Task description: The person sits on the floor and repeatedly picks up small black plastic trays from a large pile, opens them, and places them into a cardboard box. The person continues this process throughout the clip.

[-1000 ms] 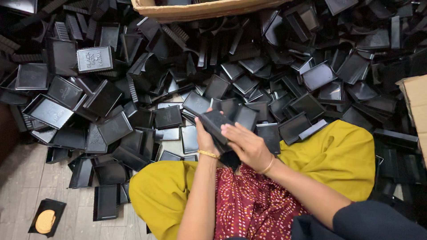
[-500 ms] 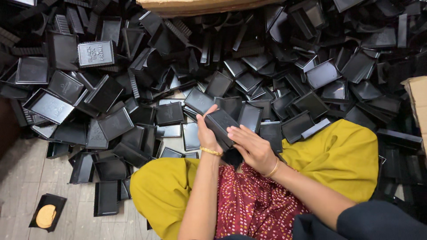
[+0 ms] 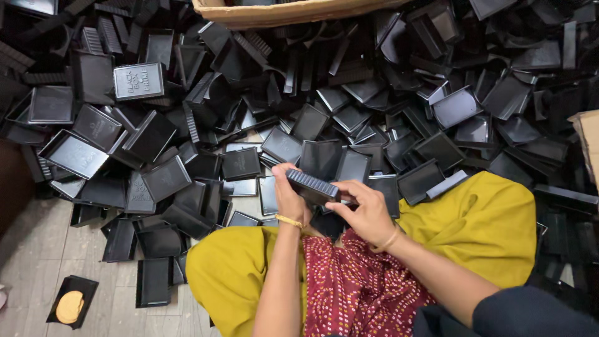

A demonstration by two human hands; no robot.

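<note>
Mid-frame, just above the lap, both hands grip one black box (image 3: 313, 186), left hand (image 3: 288, 198) clamped on its near-left end, right hand (image 3: 367, 211) pinching the lower-right end, long axis slanting from upper left down to lower right, ribbed edge up.

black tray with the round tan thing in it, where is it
In the head view, the black tray lies alone on the floor at lower left, apart from the pile, left of the yellow-clad knee.
</note>
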